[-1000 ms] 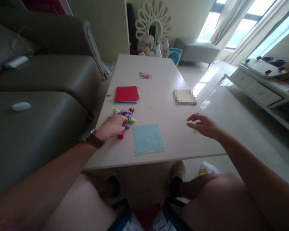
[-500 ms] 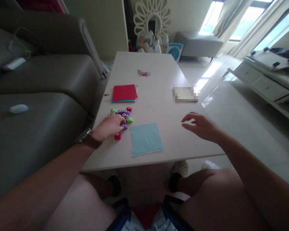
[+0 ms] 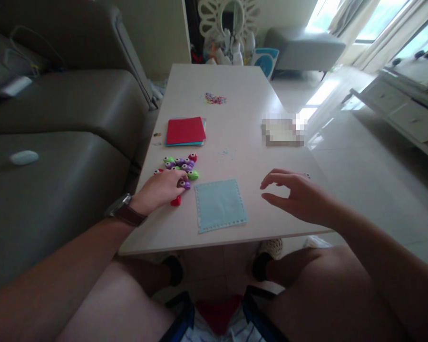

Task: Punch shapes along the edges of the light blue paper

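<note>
My left hand (image 3: 160, 188), with a brown watch on the wrist, rests on a cluster of small paper punches (image 3: 181, 165) in green, purple and red; its fingertips touch a purple punch (image 3: 186, 185), and a red punch (image 3: 176, 201) lies just below the fingers. A light blue paper square (image 3: 219, 204) with a punched border lies right of that hand. My right hand (image 3: 299, 195) hovers over the pale table (image 3: 235, 90) to the right of the square, fingers apart, holding nothing.
A stack of coloured paper with a red sheet on top (image 3: 184, 131) lies beyond the punches. Small coloured scraps (image 3: 214, 99) lie farther back. A blurred white object (image 3: 283, 132) sits at the table's right. A grey sofa (image 3: 64, 142) runs along the left; my knees are under the near edge.
My right hand has drifted left toward the blue square. My left hand stays on the punches. The view has tilted slightly downward.
</note>
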A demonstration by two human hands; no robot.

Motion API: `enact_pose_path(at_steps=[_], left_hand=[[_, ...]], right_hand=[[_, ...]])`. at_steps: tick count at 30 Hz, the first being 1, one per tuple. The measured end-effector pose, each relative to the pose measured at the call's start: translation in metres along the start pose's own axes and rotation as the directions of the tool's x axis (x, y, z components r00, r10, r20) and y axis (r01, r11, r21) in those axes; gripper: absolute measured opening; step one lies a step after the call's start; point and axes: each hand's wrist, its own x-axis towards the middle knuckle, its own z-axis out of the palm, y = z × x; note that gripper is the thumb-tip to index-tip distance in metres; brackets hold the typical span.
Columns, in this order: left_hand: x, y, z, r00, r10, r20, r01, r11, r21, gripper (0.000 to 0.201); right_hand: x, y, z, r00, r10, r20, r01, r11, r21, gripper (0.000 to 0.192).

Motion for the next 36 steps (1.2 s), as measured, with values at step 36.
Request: enact_pose_path(at_steps=[36], left_hand=[[-0.03, 0.115, 0.045, 0.943, 0.33, -0.048, -0.298, 0.766, -0.569, 0.044]], right_hand=[[0.007, 0.0, 0.037, 0.961, -0.002, 0.275, -0.035, 0.991, 0.129, 0.02]])
